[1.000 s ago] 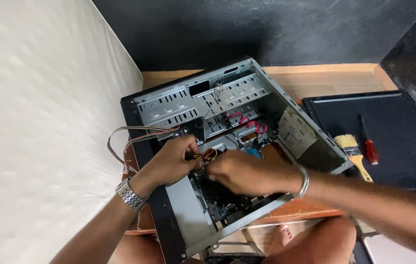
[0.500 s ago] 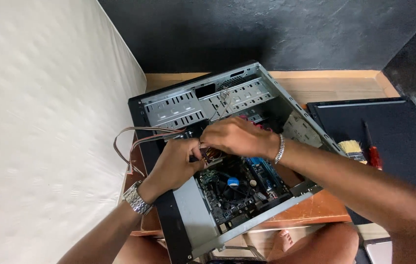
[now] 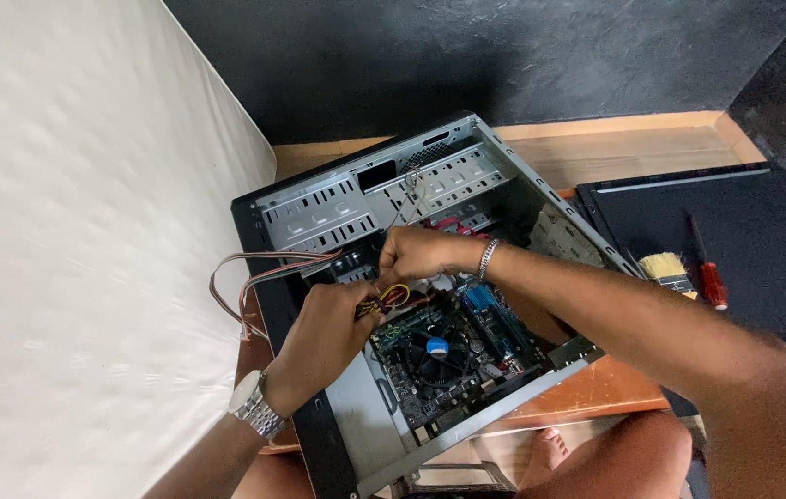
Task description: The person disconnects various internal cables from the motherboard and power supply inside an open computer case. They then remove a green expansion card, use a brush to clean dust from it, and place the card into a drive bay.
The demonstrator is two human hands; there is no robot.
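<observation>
On the wooden table (image 3: 596,397), beside a brush (image 3: 665,270), both hands' fingers (image 3: 376,298) clamp wires (image 3: 391,298) inside the open computer case (image 3: 338,208).

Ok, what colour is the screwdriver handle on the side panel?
Red, on the screwdriver beside the paintbrush, head view.

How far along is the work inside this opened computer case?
Done: the side panel is off and lies beside the case, with a brush and screwdriver on it. In hand: the left hand grips a bundle of coloured wires; the right hand works at the drive bays. Left: the motherboard and its fan remain mounted, the case open.
</observation>
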